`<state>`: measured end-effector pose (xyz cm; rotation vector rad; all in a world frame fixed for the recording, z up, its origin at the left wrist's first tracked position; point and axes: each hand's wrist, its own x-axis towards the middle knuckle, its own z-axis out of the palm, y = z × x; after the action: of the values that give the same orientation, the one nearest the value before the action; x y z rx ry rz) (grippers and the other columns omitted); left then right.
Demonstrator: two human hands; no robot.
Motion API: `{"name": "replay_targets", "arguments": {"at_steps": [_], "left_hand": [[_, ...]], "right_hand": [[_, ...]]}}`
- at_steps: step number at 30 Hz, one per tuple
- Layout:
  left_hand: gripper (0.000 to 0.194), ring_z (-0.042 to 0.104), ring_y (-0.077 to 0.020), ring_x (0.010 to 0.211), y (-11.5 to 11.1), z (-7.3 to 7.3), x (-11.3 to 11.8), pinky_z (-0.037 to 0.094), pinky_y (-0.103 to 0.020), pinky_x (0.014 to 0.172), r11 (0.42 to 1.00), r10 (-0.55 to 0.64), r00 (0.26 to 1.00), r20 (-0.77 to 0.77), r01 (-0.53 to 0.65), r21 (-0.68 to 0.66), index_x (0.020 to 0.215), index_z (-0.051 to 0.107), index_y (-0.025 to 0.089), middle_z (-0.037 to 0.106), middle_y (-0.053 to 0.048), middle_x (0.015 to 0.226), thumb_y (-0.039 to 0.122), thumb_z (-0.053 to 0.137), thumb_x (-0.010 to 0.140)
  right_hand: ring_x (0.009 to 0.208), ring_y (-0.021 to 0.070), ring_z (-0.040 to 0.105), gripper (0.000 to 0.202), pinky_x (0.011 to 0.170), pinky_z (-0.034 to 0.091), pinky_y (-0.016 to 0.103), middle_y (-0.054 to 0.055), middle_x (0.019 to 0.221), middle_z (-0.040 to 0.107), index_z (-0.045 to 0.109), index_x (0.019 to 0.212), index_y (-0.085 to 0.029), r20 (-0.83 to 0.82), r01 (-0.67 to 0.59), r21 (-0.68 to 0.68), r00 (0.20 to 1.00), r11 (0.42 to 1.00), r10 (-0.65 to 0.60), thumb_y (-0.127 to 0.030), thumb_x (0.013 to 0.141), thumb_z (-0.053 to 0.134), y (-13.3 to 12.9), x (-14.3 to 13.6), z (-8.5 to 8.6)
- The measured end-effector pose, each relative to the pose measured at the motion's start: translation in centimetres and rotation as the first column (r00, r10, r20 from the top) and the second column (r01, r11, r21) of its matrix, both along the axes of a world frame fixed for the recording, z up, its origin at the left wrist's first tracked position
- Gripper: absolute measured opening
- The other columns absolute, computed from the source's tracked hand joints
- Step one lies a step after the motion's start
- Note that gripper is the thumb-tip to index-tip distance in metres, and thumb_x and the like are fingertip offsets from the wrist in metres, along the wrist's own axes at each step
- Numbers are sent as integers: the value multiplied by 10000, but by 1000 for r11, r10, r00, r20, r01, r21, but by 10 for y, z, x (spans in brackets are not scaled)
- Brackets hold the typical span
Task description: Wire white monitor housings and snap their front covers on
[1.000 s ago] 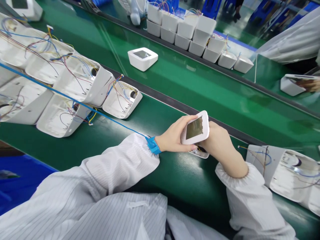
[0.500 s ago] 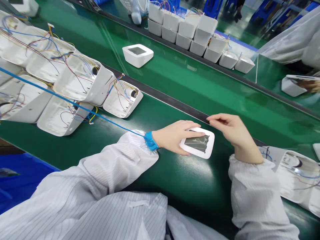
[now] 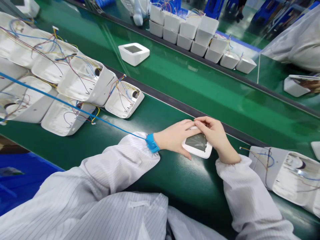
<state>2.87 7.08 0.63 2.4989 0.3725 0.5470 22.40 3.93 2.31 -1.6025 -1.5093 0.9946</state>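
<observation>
A small white display unit (image 3: 199, 153) with rounded corners lies on the green bench, its dark grey screen (image 3: 196, 141) facing up and showing bright creases. My left hand (image 3: 175, 135) holds it from the left, fingers across the far part and thumb at the near left corner. A blue strap (image 3: 152, 143) with a blue cord circles the left wrist. My right hand (image 3: 212, 133) is over the unit's far right side, thumb and fingers pinched together beside the left fingertips. Whatever may be between those fingertips is hidden.
White housings with loose wires (image 3: 123, 100) are stacked at left; more housings (image 3: 291, 176) stand at right. Another white display unit (image 3: 135, 59) sits on the green conveyor (image 3: 175, 75). Beyond it is a row of housings (image 3: 198, 50). A co-worker's hand (image 3: 313, 86) shows at far right.
My right hand has moved left from beside the display unit to its far edge, meeting the left fingertips. The left thumb has slid slightly. The unit on the conveyor has shifted a little left.
</observation>
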Motion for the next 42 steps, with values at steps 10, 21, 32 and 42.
{"name": "replay_targets", "arguments": {"at_steps": [10, 21, 32, 42], "left_hand": [[997, 438, -383, 1250, -21, 4, 6, 352, -518, 1095, 985, 144, 984, -101, -132, 113, 1474, 333, 129, 455, -215, 1371, 463, 778, 647], [756, 459, -371, 1240, -20, -8, 5, 395, -547, 1040, 888, 423, 901, 98, -434, 153, 1433, 368, 158, 465, -198, 1355, 381, 656, 771], [410, 682, -172, 812, 0, 8, -4, 536, -293, 754, 723, 573, 811, 118, -432, -539, 1161, 646, 168, 737, -58, 949, 468, 463, 950], [335, 711, -170, 942, -6, 14, -5, 518, -262, 831, 833, 518, 839, 168, -450, -321, 1130, 694, 193, 762, -26, 1056, 381, 466, 974]], "right_hand": [[772, 183, 672, 170, 712, 524, 325, 48, 881, 745, 731, 867, -202, 45, 199, 296, 974, 934, -221, -350, 848, 649, -6, -2, 0], [991, 280, 669, 474, 883, 509, 451, 119, 1119, 719, 673, 1156, -197, 272, 149, 199, 941, 969, -201, -564, 882, 550, -3, -3, 0], [897, 237, 678, 514, 809, 524, 373, 84, 1039, 741, 702, 1095, -193, 183, 57, 316, 976, 947, -120, -608, 924, 452, -5, 3, -9], [971, 253, 679, 472, 851, 522, 394, 89, 1092, 729, 677, 1122, -206, 179, 2, 406, 980, 914, -82, -577, 926, 460, -7, 4, -13]]}}
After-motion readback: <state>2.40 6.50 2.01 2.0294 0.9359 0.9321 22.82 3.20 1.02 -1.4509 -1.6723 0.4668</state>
